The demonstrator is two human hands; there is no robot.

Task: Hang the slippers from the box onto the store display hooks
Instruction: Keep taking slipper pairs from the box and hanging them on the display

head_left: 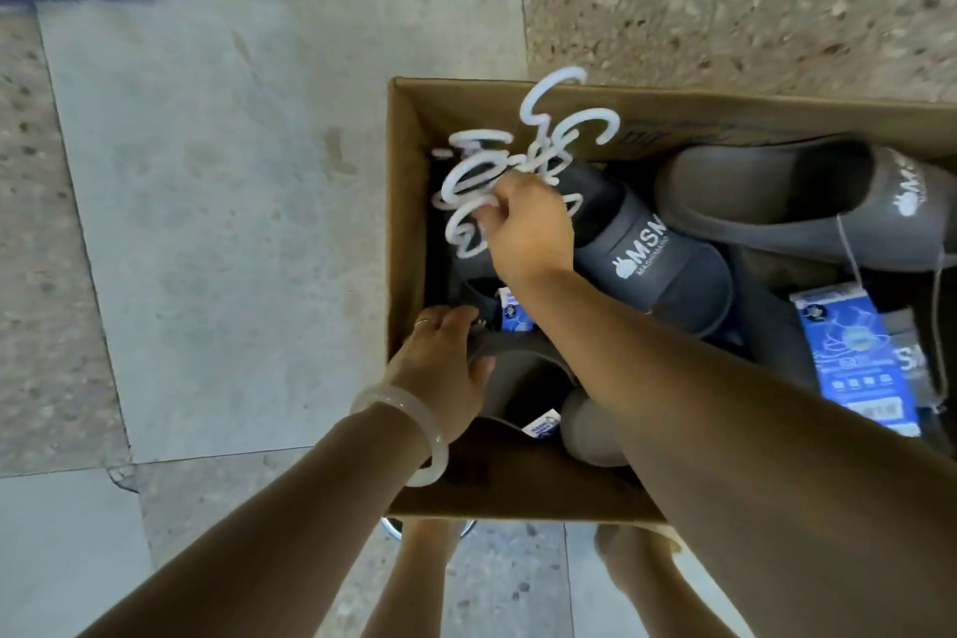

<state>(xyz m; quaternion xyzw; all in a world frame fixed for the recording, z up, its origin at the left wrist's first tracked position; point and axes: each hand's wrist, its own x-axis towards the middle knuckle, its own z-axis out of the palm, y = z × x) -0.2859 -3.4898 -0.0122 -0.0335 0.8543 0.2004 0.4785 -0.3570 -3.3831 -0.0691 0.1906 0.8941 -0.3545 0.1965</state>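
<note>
Cardboard box sat on the stone floor, full of dark grey slippers. Right hand reached in at the far left corner, fingers pinching a tangle of white plastic hangers lifted partly above the rim. Left hand, pale bangle on the wrist, gripped the edge of a grey slipper near the left wall. A navy slipper with white MSN print lay just beside the right hand; blue tags lay among the pairs.
</note>
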